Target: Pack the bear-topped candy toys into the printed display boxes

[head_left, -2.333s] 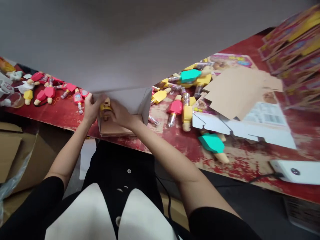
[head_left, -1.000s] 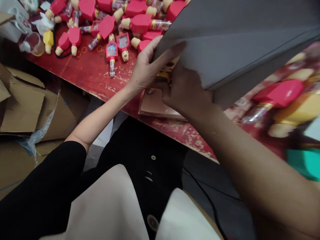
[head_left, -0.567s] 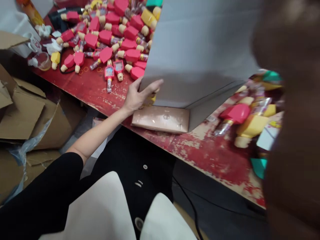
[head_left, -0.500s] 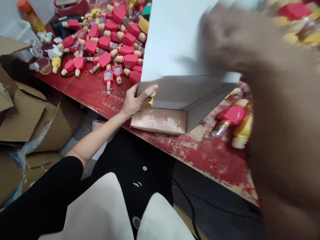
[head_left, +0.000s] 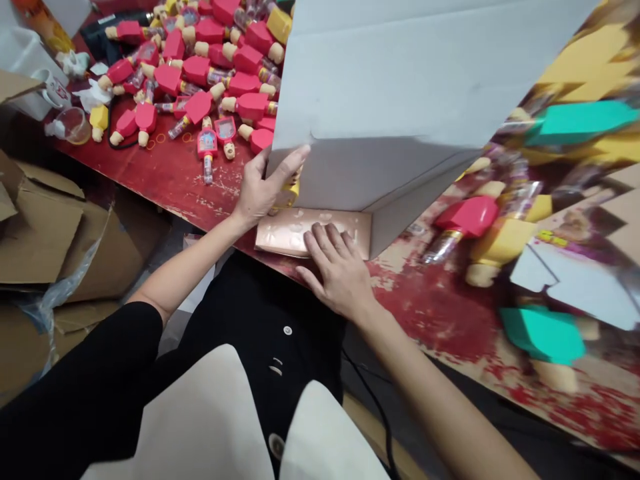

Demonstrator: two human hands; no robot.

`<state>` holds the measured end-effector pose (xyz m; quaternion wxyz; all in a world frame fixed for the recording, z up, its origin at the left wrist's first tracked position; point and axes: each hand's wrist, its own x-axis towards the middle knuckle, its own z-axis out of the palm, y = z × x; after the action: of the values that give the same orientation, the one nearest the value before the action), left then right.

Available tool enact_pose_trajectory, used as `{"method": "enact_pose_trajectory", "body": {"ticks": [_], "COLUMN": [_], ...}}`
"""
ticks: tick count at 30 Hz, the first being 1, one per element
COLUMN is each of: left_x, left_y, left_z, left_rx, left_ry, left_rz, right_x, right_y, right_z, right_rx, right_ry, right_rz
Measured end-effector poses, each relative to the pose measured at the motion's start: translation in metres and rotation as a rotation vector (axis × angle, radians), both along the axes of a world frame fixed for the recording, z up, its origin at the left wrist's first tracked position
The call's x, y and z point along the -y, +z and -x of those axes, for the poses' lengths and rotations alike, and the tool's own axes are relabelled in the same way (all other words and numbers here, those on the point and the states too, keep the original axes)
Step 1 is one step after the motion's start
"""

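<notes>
A large cardboard box (head_left: 345, 173) with a grey-white inside stands at the table's edge, its tall panel (head_left: 400, 73) raised at the back. My left hand (head_left: 260, 190) grips the box's left side, thumb and fingers on either side of the wall. Just below those fingers a yellow toy piece (head_left: 289, 195) shows in part; whether the hand touches it I cannot tell. My right hand (head_left: 343, 273) lies palm down, fingers spread, on the shiny copper-coloured strip (head_left: 285, 230) along the box's front. That strip has a dented, bumpy surface.
Red toys with clear tubes (head_left: 200, 70) are heaped on the worn red table (head_left: 175, 167) at left. More toys, such as a green one (head_left: 545, 333) and a red one (head_left: 467, 217), lie at right, blurred. Torn cardboard cartons (head_left: 50, 227) stand at far left.
My right hand came down from in front of the raised panel onto the copper-coloured strip. My left hand kept its hold on the box side. The view shifted slightly.
</notes>
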<state>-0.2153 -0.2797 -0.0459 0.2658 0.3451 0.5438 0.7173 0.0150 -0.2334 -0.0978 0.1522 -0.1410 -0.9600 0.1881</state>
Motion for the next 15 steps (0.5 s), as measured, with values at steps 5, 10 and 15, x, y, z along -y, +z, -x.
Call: {"method": "enact_pose_trajectory", "body": {"ticks": [5,10,15], "left_x": [-0.003,-0.014,-0.02], "left_y": [-0.003,0.002,0.002], "left_z": [0.004,0.027,0.046], "left_rx": [-0.088,-0.16,-0.218], "left_ry": [0.037,0.094,0.047], "left_rz": [0.009,-0.034,-0.033], "right_x": [0.015,-0.031,-0.139], "right_y": [-0.023,-0.007,-0.021], "right_z": [0.001,-0.034,-0.078], "right_rx": [-0.017,-0.224,0.035], "right_ry": [0.013,-0.34,-1.061], "right_rz": [-0.053,-0.063,-0.3]}}
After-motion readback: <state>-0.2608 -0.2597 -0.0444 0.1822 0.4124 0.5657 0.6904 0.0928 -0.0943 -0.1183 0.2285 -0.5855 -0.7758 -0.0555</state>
